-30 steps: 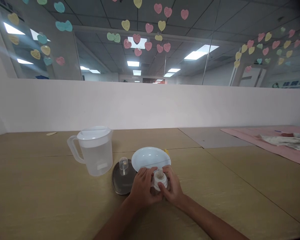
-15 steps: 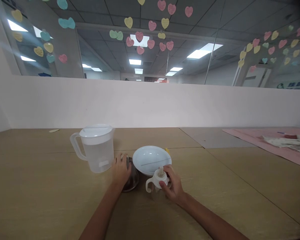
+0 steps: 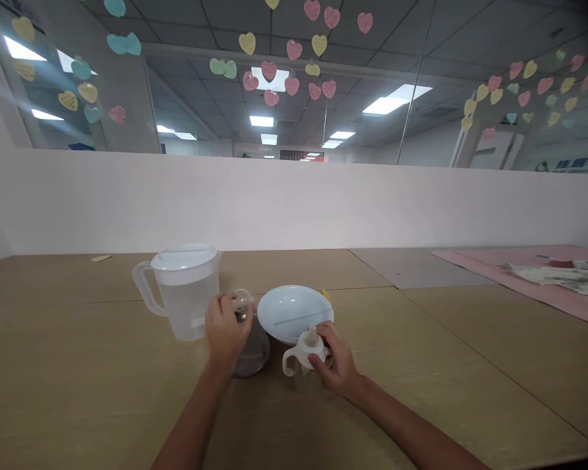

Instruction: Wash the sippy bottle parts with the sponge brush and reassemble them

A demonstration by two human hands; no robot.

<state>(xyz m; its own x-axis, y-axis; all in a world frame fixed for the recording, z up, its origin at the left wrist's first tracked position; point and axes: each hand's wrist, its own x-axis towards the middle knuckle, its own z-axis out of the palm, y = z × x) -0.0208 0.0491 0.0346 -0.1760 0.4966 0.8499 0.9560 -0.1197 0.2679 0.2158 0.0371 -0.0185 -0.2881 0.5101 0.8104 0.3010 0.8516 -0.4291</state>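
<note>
My right hand (image 3: 337, 362) grips a white baby bottle top (image 3: 311, 349) by its side; it has a curved handle and a clear nipple pointing up. Beyond it stands a shallow white bowl (image 3: 294, 310). Between the fingers of my left hand (image 3: 228, 333) is a clear dome-shaped cap (image 3: 243, 299), held just above a dark shiny metal container (image 3: 253, 356). My hand partly covers the container, so its top is hard to make out. A large translucent pitcher (image 3: 189, 300) with a white lid stands left of that hand, holding clear liquid.
A small yellow thing (image 3: 325, 294) shows behind the bowl's right rim. On the right, a pink cloth (image 3: 475, 264) lies with whitish crumpled fabric (image 3: 563, 277) on it. A flat pale piece (image 3: 100, 258) lies at the back left, near the white wall (image 3: 284, 202).
My left hand has risen slightly and shifted left off the metal container, bringing the clear cap up with it. The right hand keeps the bottle top in nearly the same place.
</note>
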